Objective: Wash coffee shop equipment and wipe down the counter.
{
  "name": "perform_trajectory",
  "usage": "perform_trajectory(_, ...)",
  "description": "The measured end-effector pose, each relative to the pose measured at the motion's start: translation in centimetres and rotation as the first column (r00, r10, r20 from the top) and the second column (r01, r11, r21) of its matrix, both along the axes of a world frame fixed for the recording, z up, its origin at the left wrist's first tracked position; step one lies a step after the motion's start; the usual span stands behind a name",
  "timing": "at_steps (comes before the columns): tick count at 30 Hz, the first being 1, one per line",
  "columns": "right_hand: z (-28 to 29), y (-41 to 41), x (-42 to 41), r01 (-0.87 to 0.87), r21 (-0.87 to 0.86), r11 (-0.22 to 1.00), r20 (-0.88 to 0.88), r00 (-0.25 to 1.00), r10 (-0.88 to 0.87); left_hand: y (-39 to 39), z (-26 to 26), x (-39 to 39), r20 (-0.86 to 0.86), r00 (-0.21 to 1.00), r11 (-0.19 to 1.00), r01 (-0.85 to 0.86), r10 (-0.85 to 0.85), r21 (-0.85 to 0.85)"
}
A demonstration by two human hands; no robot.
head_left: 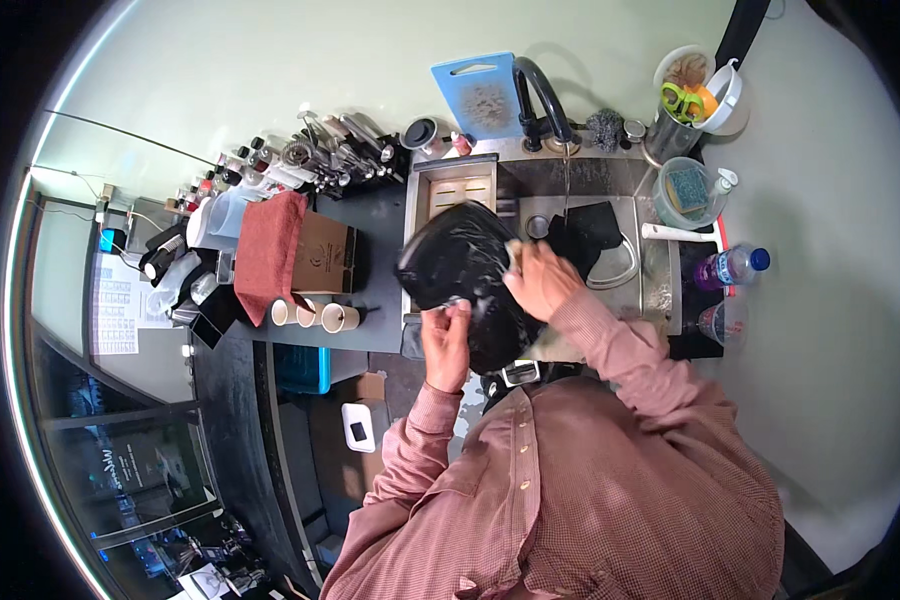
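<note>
My left hand (448, 349) pinches the near edge of a glossy black plastic item (454, 255), perhaps a container or a bag. It looks wet and is partly blurred, with whitish streaks like suds. At its right edge, my right hand (544, 277) grips with curled fingers; a small pale thing shows by the fingertips, too unclear to name. The item is held above the left edge of a steel sink (626, 296). Water runs from a black faucet (546, 94) onto a dark piece (589, 232) in the basin, beside a white looped handle (619, 266).
A blue cutting board (484, 94) leans on the wall behind the sink. To the right stand a tub with a sponge (685, 191) and a plastic bottle (731, 268). Left on the counter are paper cups (340, 318), a cardboard box (326, 255) and a reddish cloth (270, 259).
</note>
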State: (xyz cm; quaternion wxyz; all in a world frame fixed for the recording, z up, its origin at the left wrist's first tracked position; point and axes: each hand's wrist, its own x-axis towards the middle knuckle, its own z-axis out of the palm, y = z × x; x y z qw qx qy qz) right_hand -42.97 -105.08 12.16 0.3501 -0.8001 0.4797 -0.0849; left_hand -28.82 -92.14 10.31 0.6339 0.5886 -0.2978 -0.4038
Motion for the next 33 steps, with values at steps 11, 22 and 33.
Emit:
perform_trajectory(11, 1.6, -1.2, 3.8, -0.230, -0.568, 0.791, 0.537, 0.624, 0.567, -1.2, -0.9, 1.0, 0.105, 0.965, 0.970, 0.242, -0.242, 0.013)
perform_trajectory(22, -0.8, 2.8, -2.9, -0.272, -0.403, 0.874, 0.503, 0.732, 0.459, -0.7, 0.7, 0.5, -0.004, 0.989, 0.989, 0.146, -0.146, -0.016)
perform_trajectory(33, -7.7, 2.1, -3.7, 0.065, -0.338, 0.939, 0.443, 0.891, 0.098, -1.2, 0.2, -2.6, 0.006, 0.992, 0.991, 0.124, -0.124, 0.049)
